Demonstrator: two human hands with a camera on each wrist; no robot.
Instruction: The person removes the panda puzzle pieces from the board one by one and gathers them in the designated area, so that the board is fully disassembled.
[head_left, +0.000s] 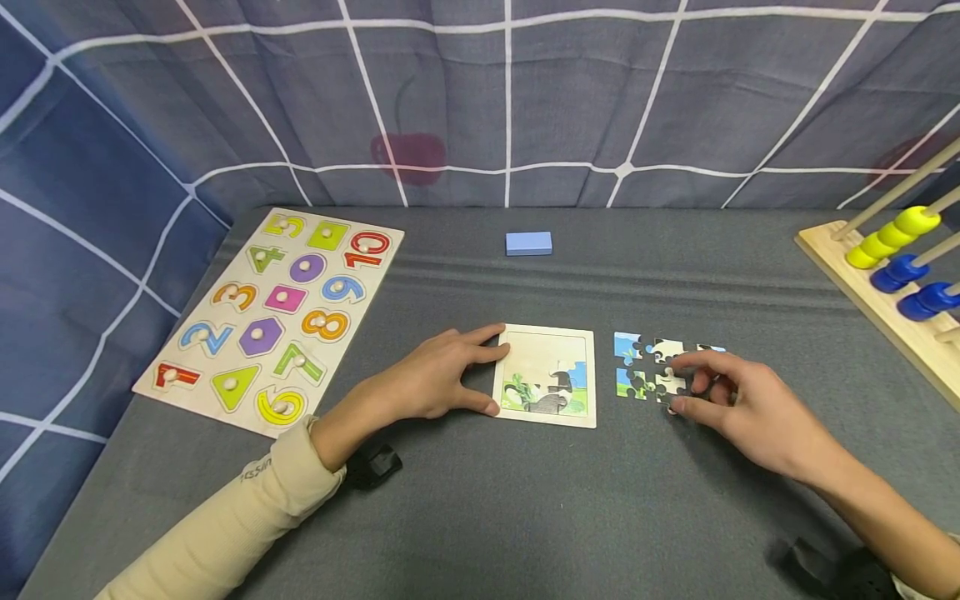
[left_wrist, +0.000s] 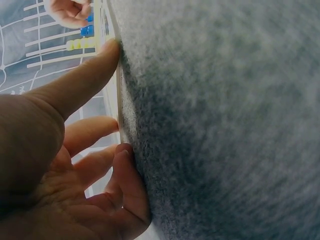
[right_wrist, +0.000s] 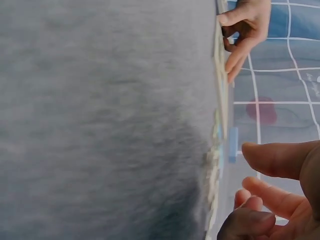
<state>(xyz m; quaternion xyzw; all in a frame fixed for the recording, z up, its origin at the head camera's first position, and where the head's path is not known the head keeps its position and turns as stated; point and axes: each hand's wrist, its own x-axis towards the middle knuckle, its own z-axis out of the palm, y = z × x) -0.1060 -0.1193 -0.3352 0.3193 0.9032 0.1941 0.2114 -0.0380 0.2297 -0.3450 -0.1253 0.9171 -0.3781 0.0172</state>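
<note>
A square wooden jigsaw tray (head_left: 546, 337) lies flat in the head view, with panda picture pieces (head_left: 551, 400) along its lower part and right side. My left hand (head_left: 442, 372) steadies it, spread fingers and thumb touching its left edge. The left wrist view shows the thumb (left_wrist: 95, 75) and fingertips against that edge. To the right of the tray lie loose jigsaw pieces (head_left: 628, 382) in rows. Over them hovers my right hand (head_left: 750, 408), thumb and fingers apart. In the right wrist view nothing shows between that thumb (right_wrist: 272, 159) and the fingers; some pieces are hidden beneath the hand.
A number-and-shape peg board (head_left: 247, 333) lies to the left. A small blue block (head_left: 528, 243) sits behind the tray. At the far right stands a wooden abacus (head_left: 885, 292) with yellow and blue beads. A checked curtain (head_left: 480, 92) closes off the back.
</note>
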